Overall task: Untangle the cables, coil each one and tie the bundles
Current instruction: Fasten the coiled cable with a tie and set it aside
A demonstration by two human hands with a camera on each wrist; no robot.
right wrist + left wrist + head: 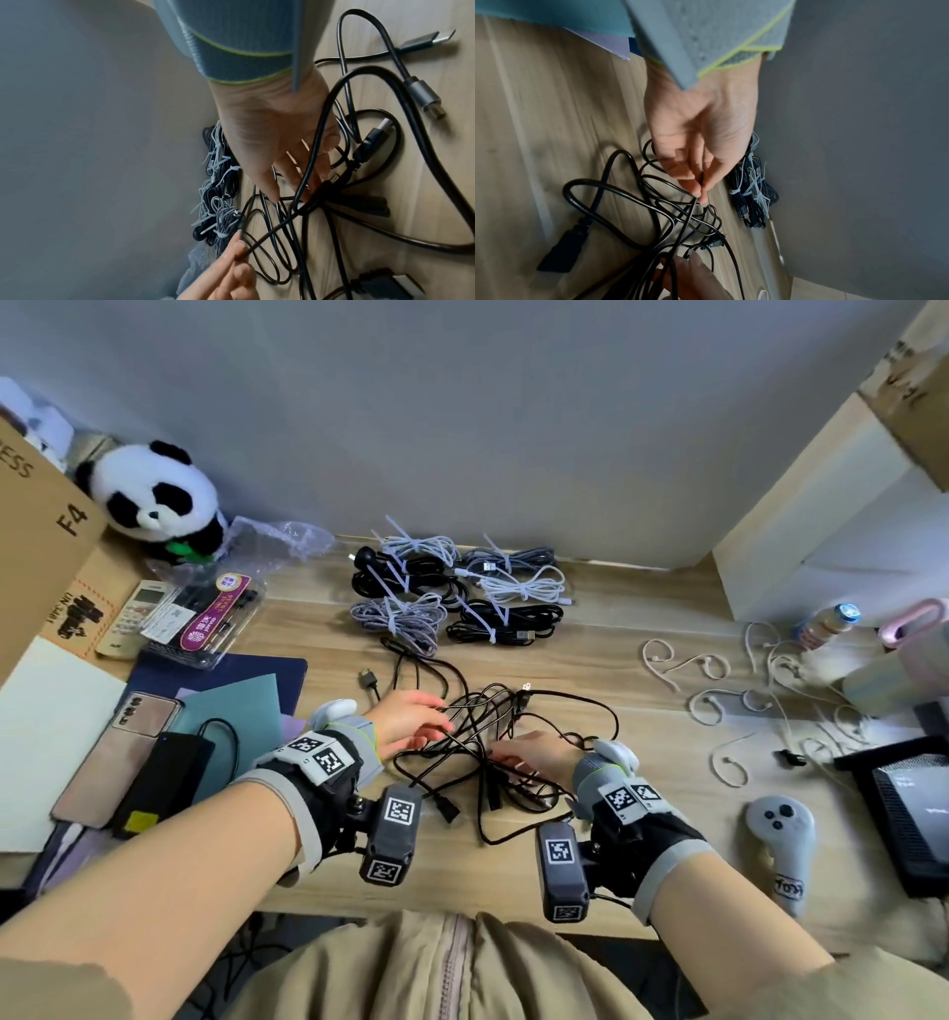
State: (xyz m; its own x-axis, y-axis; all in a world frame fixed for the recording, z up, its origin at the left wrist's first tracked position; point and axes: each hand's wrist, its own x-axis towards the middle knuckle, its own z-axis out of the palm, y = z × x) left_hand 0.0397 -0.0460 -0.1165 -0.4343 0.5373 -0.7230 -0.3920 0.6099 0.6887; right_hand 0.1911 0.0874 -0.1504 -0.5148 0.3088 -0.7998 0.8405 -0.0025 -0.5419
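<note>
I see the left hand point(408, 721) in the middle of the head view, reaching to the right into the tangle of black cables point(493, 752). In the left wrist view its thumb and fingertips point(695, 188) are pressed together on one thin black cable point(687, 219), and that cable runs down into the tangle. The right hand point(534, 755) lies just right of the middle, low over the same tangle. In the right wrist view its fingers point(295, 166) are spread and almost straight among the cables, and a thick black cable point(318, 130) crosses in front of them. I cannot tell if this hand has hold of anything.

The wrist views are blurry. Some plugs sit in the tangle, but I cannot tell which cable each one belongs to. The far ends of many loops go under the hands.

The tangle lies on a wooden table point(667, 865), in the middle of the head view. Above it in the picture, by the grey wall point(462, 403), sit the tied cable bundles point(457, 593), black, white and grey, with white ties round them. At the right lie loose pale ties point(714, 706) and a grey controller point(780, 834). At the upper left is a panda toy point(159, 495) beside a cardboard box point(36, 526), and a phone point(123, 752) lies at the left.
</note>
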